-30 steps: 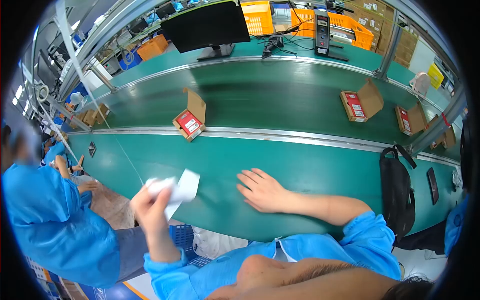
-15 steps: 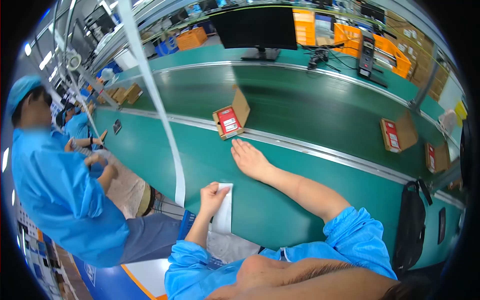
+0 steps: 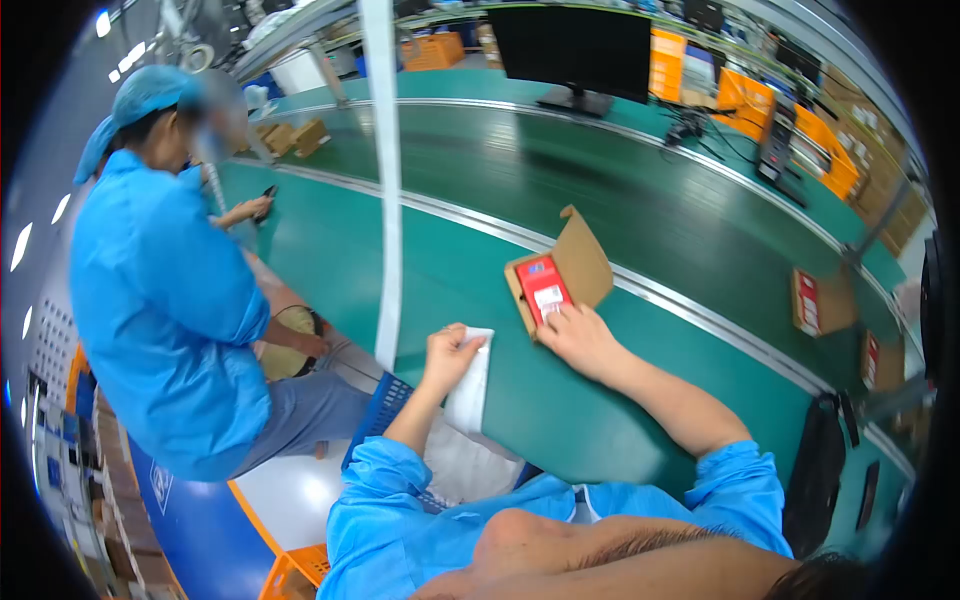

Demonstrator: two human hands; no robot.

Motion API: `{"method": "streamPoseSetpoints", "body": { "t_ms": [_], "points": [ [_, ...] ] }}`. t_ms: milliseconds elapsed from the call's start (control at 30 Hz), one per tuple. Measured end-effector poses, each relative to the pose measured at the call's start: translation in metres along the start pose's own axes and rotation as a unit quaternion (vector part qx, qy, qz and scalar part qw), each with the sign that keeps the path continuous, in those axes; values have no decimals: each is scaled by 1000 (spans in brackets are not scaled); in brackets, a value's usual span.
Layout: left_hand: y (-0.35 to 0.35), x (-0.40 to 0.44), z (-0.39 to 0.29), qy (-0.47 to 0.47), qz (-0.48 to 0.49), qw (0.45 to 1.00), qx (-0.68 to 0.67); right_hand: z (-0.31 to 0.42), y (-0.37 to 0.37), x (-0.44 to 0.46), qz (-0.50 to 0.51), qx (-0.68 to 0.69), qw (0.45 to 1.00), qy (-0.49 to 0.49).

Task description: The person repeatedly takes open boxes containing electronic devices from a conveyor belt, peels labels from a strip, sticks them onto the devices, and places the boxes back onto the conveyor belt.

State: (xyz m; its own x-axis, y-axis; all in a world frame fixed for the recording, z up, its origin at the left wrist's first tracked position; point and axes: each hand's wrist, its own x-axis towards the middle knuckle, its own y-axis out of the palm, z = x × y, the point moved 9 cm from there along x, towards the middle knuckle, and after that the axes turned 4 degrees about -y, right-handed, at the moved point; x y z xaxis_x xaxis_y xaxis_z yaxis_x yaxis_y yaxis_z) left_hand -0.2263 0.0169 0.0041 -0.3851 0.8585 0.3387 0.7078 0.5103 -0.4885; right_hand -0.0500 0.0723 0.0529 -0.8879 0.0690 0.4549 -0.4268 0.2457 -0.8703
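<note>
My left hand (image 3: pixel 447 362) pinches the top of a flat white sleeve-like piece (image 3: pixel 470 395), which hangs over the near edge of the green table. An open cardboard box (image 3: pixel 588 268) sits ahead with its lid flap raised. Inside lies a red package (image 3: pixel 538 281) with a white label. My right hand (image 3: pixel 582 342) is at the box's near side, fingers bent over its front edge and touching the lower end of the red package. My fingertips there are partly hidden.
A conveyor belt (image 3: pixel 460 150) runs behind a metal rail. Two more open boxes, one (image 3: pixel 806 300) nearer, stand at right. A white vertical strip (image 3: pixel 385 200) hangs left of centre. A co-worker in blue (image 3: pixel 165 290) stands at left, holding a dark object. A black bag (image 3: pixel 815 480) lies right.
My right hand has moved from flat beside the box to bent over its front edge. The box has come off the rail toward me. The co-worker now reaches to a dark object.
</note>
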Motion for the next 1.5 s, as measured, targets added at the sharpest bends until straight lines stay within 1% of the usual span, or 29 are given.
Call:
{"method": "streamPoseSetpoints", "body": {
  "t_ms": [33,100,133,167,200,233,267,300,367,400,433,467,500,533,567,633,667,767,867,967,1067,1167,1267,1333,1367,1400,1433,1467,1500],
  "points": [
    [2,-1,3,3,12,1000,19,16,-23,-26,20,18,1000,-9],
    [2,-6,-22,52,-12,998,-41,42,-70,-77,37,33,999,11],
    [9,-8,-4,11,20,999,-35,51,-87,-100,48,25,998,20],
    [16,-12,16,-59,44,995,-69,60,-97,-122,50,20,998,36],
    [22,-11,14,-100,72,986,-112,65,-105,-135,51,9,997,57],
    [32,-16,-3,-146,102,973,-148,69,-113,-152,52,-1,996,78],
    [42,-28,-38,-160,137,958,-196,73,-116,-166,59,-20,994,91],
    [54,-41,-71,-176,167,940,-241,72,-123,-181,44,-14,990,136],
    [81,-69,-122,-130,244,930,-244,70,-133,-200,1,3,980,200],
    [95,-79,-142,-100,261,928,-248,66,-144,-203,-33,49,969,239],
    [93,-90,-159,-50,281,924,-255,69,-155,-193,-100,121,945,287],
    [104,-101,-181,-17,298,931,-208,65,-159,-195,-167,194,907,335],
    [109,-107,-196,17,304,935,-182,60,-159,-196,-231,263,857,378],
    [118,-112,-207,23,311,933,-178,56,-148,-204,-271,362,789,416],
    [126,-117,-214,30,317,932,-173,53,-140,-207,-283,421,745,433],
    [136,-119,-212,-10,321,931,-174,46,-128,-211,-305,531,645,457],
    [139,-119,-209,-29,320,931,-175,43,-124,-213,-297,548,631,463],
    [138,-116,-206,-28,301,935,-183,36,-125,-210,-268,531,648,476],
    [141,-115,-204,-43,309,934,-174,36,-115,-212,-254,526,653,482],
    [143,-113,-201,-52,310,935,-167,35,-106,-215,-265,549,622,492],
    [144,-111,-202,-43,314,935,-161,34,-101,-217,-295,581,573,497],
    [147,-113,-194,-53,324,932,-152,32,-109,-213,-285,553,611,490],
    [151,-113,-186,-34,354,879,-317,40,-145,-198,-319,397,769,385],
    [150,-108,-171,-127,341,843,-396,59,-176,-176,-301,332,862,236],
    [150,-107,-162,-174,332,819,-434,72,-190,-167,-288,296,897,157],
    [149,-105,-159,-151,357,842,-375,75,-192,-162,-254,315,905,134],
    [148,-102,-169,-47,349,891,-286,70,-187,-162,-230,314,906,164],
    [152,-102,-184,59,334,921,-191,63,-182,-163,-207,312,907,194],
    [156,-107,-201,163,311,932,-93,54,-176,-163,-182,311,906,223]
  ]
}}
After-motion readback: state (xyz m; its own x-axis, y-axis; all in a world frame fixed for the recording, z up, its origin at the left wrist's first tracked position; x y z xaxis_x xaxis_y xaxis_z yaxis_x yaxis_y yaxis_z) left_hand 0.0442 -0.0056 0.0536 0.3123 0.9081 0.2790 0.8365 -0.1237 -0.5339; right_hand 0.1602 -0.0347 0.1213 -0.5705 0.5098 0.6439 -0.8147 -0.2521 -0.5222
